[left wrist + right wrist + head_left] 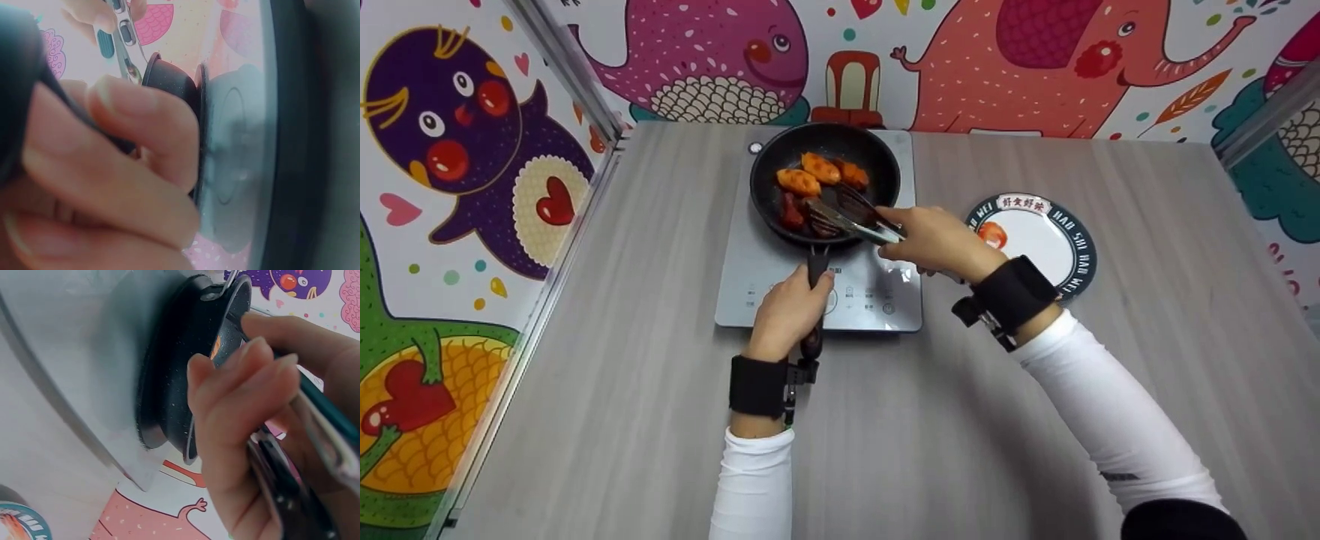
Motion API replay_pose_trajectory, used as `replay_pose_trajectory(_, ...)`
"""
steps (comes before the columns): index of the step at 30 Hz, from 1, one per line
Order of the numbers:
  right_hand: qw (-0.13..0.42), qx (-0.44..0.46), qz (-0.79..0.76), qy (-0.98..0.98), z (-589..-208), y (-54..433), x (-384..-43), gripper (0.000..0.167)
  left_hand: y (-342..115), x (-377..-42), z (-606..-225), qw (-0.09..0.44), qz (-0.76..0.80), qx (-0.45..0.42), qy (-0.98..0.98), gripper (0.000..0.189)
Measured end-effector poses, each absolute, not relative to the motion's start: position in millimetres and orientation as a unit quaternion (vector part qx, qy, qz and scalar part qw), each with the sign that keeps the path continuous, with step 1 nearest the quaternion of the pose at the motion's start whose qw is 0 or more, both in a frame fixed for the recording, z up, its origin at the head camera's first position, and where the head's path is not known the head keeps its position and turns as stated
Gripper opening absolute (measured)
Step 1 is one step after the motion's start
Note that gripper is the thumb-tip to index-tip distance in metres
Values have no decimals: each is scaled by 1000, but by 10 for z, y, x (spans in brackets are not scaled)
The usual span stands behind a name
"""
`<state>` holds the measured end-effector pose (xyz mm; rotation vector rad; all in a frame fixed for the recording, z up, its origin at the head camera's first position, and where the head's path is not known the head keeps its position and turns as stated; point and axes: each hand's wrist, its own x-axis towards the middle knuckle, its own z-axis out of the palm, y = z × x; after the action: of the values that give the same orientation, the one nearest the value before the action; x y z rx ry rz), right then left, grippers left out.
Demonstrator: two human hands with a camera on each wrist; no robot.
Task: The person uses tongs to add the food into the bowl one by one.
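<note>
My left hand (pixel 789 313) grips the black handle (pixel 817 261) of a frying pan (pixel 880 159); in the left wrist view its curled fingers (pixel 112 163) wrap the handle. Inside the pan lie several browned pieces like chicken wings (pixel 820 169), some orange and some dark red (pixel 792 214). A pair of metal kitchen tongs (pixel 861 229) is held in my right hand (pixel 941 241), with the tips down in the pan's near right side. Whether the tongs pinch a piece cannot be made out. The right wrist view shows fingers (pixel 236 394) curled about the tongs' arms (pixel 281 478).
Under the pan is a flat grey induction cooktop (pixel 742 281). A dark-rimmed white plate (pixel 1080 244) sits to the right, partly behind the right wrist, with something orange-red (pixel 992 235) on it. Cartoon-printed walls (pixel 997 75) border the table (pixel 645 337) at the back and sides.
</note>
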<state>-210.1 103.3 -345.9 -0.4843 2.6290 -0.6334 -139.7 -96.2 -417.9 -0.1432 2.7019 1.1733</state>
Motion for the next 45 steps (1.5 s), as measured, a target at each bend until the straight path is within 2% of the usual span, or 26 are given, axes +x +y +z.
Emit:
replay_pose_trajectory(14,130,-181,-303,926,-3749,1278,-1840,64,-952,-1402,-4203,110,402,-60,907,36)
replay_pose_trajectory(27,108,-125,-420,892,-3981,1412,-1576,63,-969,-1401,-4193,97,400,-54,910,36)
replay_pose_trajectory(40,43,-97,-474,874,-4043,1373,-1305,63,-958,-1404,-4171,94,401,-45,910,35)
replay_pose_trajectory(45,40,-79,-485,870,-4047,1365,-1267,64,-953,-1392,-4176,95,401,-48,910,35)
